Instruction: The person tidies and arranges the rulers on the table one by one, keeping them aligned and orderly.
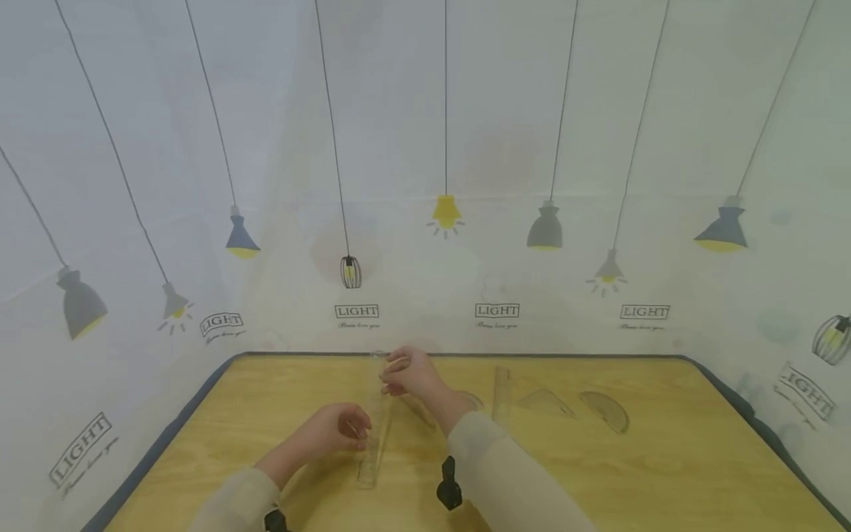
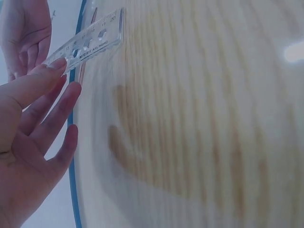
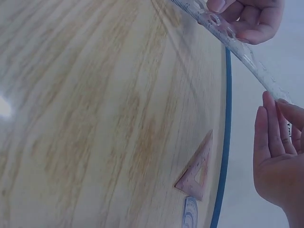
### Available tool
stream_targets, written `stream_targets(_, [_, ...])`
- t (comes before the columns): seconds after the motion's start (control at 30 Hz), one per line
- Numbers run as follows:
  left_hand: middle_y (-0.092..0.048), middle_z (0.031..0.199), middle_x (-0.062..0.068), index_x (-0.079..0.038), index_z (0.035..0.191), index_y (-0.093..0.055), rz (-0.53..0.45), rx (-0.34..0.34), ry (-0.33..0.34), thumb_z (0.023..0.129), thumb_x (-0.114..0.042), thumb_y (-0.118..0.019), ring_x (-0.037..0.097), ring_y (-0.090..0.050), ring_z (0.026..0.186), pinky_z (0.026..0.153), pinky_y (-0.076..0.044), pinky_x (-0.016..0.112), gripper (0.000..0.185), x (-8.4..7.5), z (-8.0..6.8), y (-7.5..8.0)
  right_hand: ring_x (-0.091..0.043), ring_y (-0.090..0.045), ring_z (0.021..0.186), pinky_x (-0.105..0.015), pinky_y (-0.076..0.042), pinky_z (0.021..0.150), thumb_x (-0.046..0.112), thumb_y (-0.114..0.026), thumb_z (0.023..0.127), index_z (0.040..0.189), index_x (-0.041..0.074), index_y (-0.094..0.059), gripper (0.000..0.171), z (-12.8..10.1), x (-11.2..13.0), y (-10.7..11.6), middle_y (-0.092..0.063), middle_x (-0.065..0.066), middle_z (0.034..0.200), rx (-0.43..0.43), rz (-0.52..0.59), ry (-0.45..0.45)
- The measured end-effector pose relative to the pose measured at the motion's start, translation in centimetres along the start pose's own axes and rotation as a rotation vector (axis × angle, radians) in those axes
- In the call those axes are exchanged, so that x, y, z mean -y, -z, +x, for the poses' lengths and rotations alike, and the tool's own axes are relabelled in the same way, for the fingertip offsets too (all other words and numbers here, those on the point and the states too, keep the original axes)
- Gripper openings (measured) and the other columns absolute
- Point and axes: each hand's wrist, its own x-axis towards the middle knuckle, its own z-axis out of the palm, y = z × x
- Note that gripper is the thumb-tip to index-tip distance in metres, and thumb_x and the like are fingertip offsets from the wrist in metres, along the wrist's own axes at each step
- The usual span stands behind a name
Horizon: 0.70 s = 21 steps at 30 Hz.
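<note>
A long clear plastic ruler (image 1: pixel 374 436) with printed numbers and cut-out shapes is held up over the wooden table, pointing away from me. My left hand (image 1: pixel 332 430) pinches it toward its near part, thumb on top of the ruler (image 2: pixel 90 42) in the left wrist view. My right hand (image 1: pixel 414 375) holds its far end between thumb and fingers. In the right wrist view both hands show on the ruler (image 3: pixel 247 59), the left hand (image 3: pixel 254 21) at the top and the right hand (image 3: pixel 280 156) lower down.
On the table (image 1: pixel 638 480), right of my hands, lie another clear ruler (image 1: pixel 501 391), a set square (image 1: pixel 547 403) and a protractor (image 1: pixel 605 411). Another curved clear piece (image 1: pixel 473 400) is partly behind my right arm. A curtain with printed lamps (image 1: pixel 445 281) surrounds the table.
</note>
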Motion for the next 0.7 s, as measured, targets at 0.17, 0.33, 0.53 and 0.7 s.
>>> stream_targets(0.17, [-0.066, 0.088, 0.003, -0.003, 0.102, -0.064, -0.020, -0.007, 0.047, 0.079, 0.000, -0.077, 0.021, -0.067, 0.083, 0.073, -0.056, 0.031, 0.026, -0.4, -0.6, -0.2, -0.027, -0.070, 0.074, -0.036, -0.058, 0.066, -0.005, -0.067, 0.087, 0.127, 0.001, -0.050, 0.044, -0.6, 0.2, -0.1, -0.068, -0.014, 0.094, -0.019, -0.032, -0.008])
stream_targets(0.33, [-0.067, 0.090, 0.011, 0.005, 0.126, -0.051, -0.197, -0.004, 0.084, 0.079, 0.009, -0.074, 0.028, -0.069, 0.080, 0.071, -0.057, 0.037, 0.052, -0.8, -1.2, -0.5, -0.028, -0.070, 0.073, -0.039, -0.058, 0.069, -0.006, -0.067, 0.087, 0.133, 0.004, -0.049, 0.050, -1.4, -0.1, 0.2, -0.066, -0.015, 0.094, 0.008, -0.004, 0.035])
stream_targets(0.53, [-0.068, 0.092, 0.015, -0.003, 0.153, -0.021, -0.230, -0.036, 0.114, 0.075, 0.009, -0.076, 0.029, -0.069, 0.077, 0.074, -0.056, 0.039, 0.096, -1.2, -2.1, -0.9, -0.025, -0.069, 0.074, -0.038, -0.058, 0.071, -0.005, -0.068, 0.086, 0.135, 0.004, -0.047, 0.054, -2.0, -0.4, 0.4, -0.066, -0.013, 0.095, 0.063, 0.033, 0.032])
stream_targets(0.7, [-0.068, 0.094, 0.012, -0.003, 0.155, -0.015, -0.218, -0.042, 0.147, 0.075, 0.006, -0.078, 0.028, -0.069, 0.077, 0.074, -0.055, 0.039, 0.102, -1.6, -2.9, -1.0, -0.026, -0.070, 0.075, -0.036, -0.058, 0.070, -0.003, -0.068, 0.087, 0.135, 0.004, -0.047, 0.053, -2.6, -0.2, 0.2, -0.066, -0.012, 0.096, 0.070, 0.024, 0.016])
